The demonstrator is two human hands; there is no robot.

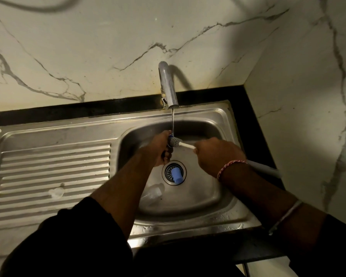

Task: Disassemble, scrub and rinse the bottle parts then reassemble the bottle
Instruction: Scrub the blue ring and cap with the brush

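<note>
steel sink [218,116], tap running. left hand [158,148] clenches a small blue bottle part [170,139]; the brush head [175,141] touches it, handle running toward 3 o'clock into the gripping right hand [216,154]. blue cap [176,174] lies at 6 o'clock on the drain.

Two hands are in view: one left hand [159,148] and one right hand [218,154]. There is one steel sink [224,114] with one basin, one ribbed drainboard [54,172] and one faucet [168,86] releasing one stream of water. One brush [180,143] is present. Bottle parts number four: one blue-rimmed part [170,137] in the left hand, one blue cap [176,174] on the one drain, one clear piece [152,193] in the basin, and one clear piece [56,191] on the drainboard.
</note>
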